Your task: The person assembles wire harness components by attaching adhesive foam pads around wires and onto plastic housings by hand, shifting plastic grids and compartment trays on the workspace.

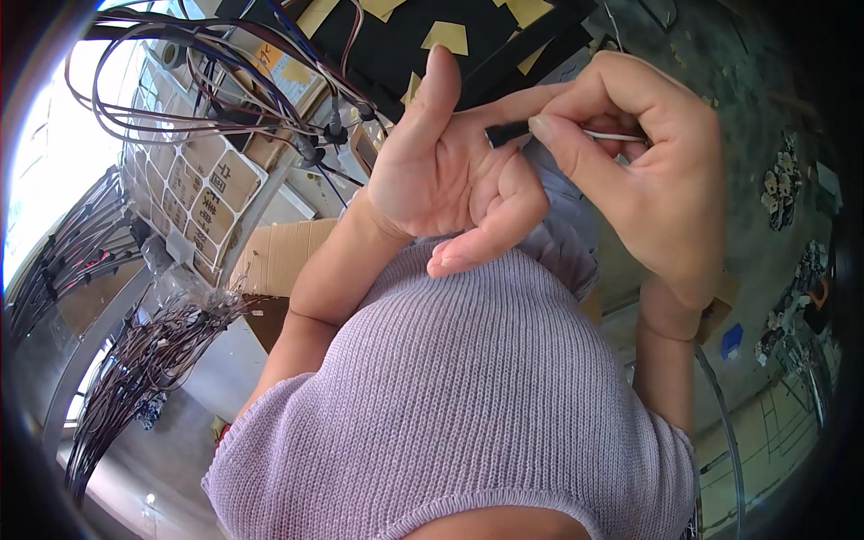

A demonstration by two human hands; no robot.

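My right hand (648, 162) pinches a small black cable connector (508, 134) between thumb and fingers. A thin white wire (614, 137) runs back from it under the curled fingers. The connector's free end points left, over the palm of my left hand (459, 175); I cannot tell whether it touches the skin. My left hand is turned palm up with the thumb raised and apart, some fingers partly bent, and nothing held in it.
Bundled cables with dark connectors (310, 148) hang at upper left, near a white wire grid (220, 184). A thick bunch of brown wires (148, 360) hangs at lower left. Yellow paper pieces (445, 38) lie on a black surface ahead. A cardboard box (279, 256) stands beside my left arm.
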